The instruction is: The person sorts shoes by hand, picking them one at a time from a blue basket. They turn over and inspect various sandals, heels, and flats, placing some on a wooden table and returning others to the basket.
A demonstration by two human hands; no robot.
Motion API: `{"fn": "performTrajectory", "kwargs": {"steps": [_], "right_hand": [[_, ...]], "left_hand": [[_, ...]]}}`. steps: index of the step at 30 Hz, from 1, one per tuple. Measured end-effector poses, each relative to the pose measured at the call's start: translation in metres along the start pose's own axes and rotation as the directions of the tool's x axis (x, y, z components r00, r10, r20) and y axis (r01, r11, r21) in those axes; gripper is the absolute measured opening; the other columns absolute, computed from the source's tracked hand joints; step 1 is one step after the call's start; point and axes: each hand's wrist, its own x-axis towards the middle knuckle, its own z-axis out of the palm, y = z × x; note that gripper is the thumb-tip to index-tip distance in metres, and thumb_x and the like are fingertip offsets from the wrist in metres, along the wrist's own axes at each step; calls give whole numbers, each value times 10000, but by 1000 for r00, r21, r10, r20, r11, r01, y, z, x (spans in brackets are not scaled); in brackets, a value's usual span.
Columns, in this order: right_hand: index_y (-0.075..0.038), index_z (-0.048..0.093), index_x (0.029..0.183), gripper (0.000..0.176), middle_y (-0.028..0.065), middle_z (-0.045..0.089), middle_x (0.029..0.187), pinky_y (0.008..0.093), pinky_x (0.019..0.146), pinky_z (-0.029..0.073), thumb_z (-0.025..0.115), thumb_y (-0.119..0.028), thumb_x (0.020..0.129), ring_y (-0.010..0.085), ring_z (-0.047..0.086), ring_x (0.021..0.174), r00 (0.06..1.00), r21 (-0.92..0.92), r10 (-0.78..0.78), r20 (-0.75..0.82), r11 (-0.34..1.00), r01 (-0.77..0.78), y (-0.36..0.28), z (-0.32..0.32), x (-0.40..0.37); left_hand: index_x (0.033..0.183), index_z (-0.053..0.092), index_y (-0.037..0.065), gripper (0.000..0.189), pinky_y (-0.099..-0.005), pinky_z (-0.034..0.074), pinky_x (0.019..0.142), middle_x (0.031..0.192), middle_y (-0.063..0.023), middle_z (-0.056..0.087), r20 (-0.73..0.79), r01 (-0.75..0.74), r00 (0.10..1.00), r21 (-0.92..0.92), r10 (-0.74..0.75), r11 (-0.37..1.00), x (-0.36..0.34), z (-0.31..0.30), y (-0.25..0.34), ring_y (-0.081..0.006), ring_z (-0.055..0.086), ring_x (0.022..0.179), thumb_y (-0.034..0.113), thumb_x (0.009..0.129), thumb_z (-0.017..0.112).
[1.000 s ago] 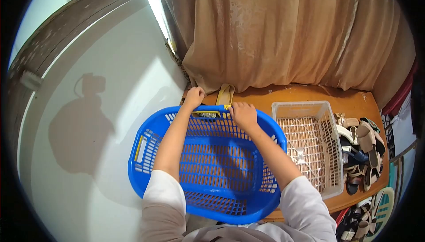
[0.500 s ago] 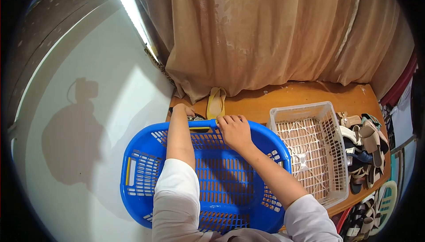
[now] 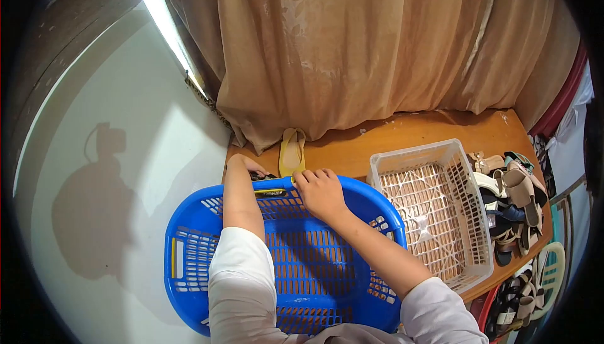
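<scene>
A blue plastic basket (image 3: 372,212) with slotted walls stands in front of me, with nothing inside it. My right hand (image 3: 319,191) is closed over its far rim, near the yellow-trimmed handle slot. My left hand (image 3: 244,164) reaches past the far rim at the left, beside a dark shoe (image 3: 270,191) partly hidden behind the basket; its fingers are mostly out of sight. Just beyond the rim, between the hands, a yellow shoe (image 3: 292,154) rests on the wooden table.
A clear plastic crate (image 3: 448,149) sits right of the basket on the wooden table (image 3: 340,149). Several sandals and shoes (image 3: 519,186) are piled beyond it. More footwear (image 3: 517,300) lies lower right. A brown curtain (image 3: 352,48) hangs behind; a white wall (image 3: 94,111) is on the left.
The whole view has shifted slightly, so the table and crate appear farther left. The dark shoe shows more through the basket's handle slot. My right hand stays on the rim.
</scene>
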Motion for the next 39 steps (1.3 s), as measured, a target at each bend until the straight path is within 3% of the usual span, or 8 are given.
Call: {"fn": "performTrajectory", "kwargs": {"steps": [8, 14, 17, 24, 27, 31, 37, 39], "right_hand": [[-99, 588, 906, 177, 61, 600, 759, 370, 750, 419, 514, -246, 840, 235, 586, 740, 1000, 3, 25, 3, 1000, -25, 0, -1, 1], [-104, 593, 912, 185, 56, 603, 759, 366, 731, 416, 518, -255, 838, 227, 586, 729, 1000, 36, 17, 15, 999, -18, 3, 0, 0], [-106, 595, 920, 187, 51, 600, 753, 367, 724, 414, 522, -256, 835, 223, 584, 720, 999, 28, 23, 39, 999, -24, 2, -2, 1], [-106, 573, 889, 164, 54, 578, 749, 362, 699, 432, 539, -255, 828, 231, 576, 718, 999, 36, 32, -13, 999, -32, 2, -4, 0], [-108, 572, 893, 169, 52, 578, 750, 362, 695, 429, 539, -260, 827, 231, 573, 711, 999, 28, 32, -6, 999, -31, 5, -5, -2], [-105, 573, 924, 189, 57, 585, 772, 363, 712, 426, 529, -267, 837, 232, 569, 726, 999, 44, 42, -1, 998, -42, 10, -4, -4], [-79, 574, 973, 231, 73, 599, 825, 370, 761, 415, 517, -266, 850, 235, 575, 790, 998, 53, 64, 13, 996, -65, 1, -1, 1], [-78, 571, 986, 230, 74, 598, 838, 370, 768, 411, 508, -257, 856, 233, 575, 799, 997, 59, 67, 29, 996, -69, 2, -1, 0]], "left_hand": [[956, 638, 156, 422, -324, 412, 822, 1092, -35, 578, 0, 47, 999, 16, -47, 999, 55, -27, -8, -156, 510, 877, 530, 761, 617], [901, 631, 140, 188, -257, 444, 639, 817, 35, 602, -88, -30, 996, 16, 31, 999, 58, -27, -1, -94, 535, 730, 306, 811, 636], [785, 589, 120, 107, -278, 407, 550, 693, 20, 561, -194, -450, 861, 139, 469, 882, 56, -22, 5, -112, 494, 588, 216, 805, 632], [1228, 460, 227, 521, -353, 461, 758, 1018, -99, 608, -263, -107, 879, 702, 397, 704, -4, 2, 65, -201, 576, 918, 147, 745, 638], [1340, 336, 298, 718, -371, 421, 890, 1201, -135, 537, -220, 8, 954, 701, 205, 713, 11, 10, 103, -240, 534, 1071, 140, 713, 648], [1365, 289, 315, 769, -362, 412, 927, 1291, -112, 477, -194, -41, 923, 811, 334, 584, 9, 29, 124, -244, 502, 1122, 124, 710, 642], [1326, 276, 270, 797, -416, 481, 845, 1432, -8, 249, -15, -401, 900, 364, 436, 841, 44, 31, 90, -224, 360, 1238, 10, 661, 630], [1294, 292, 263, 772, -441, 460, 874, 1428, -5, 232, 47, -397, 914, 307, 403, 865, 45, 26, 92, -210, 284, 1290, -54, 656, 588]]}}
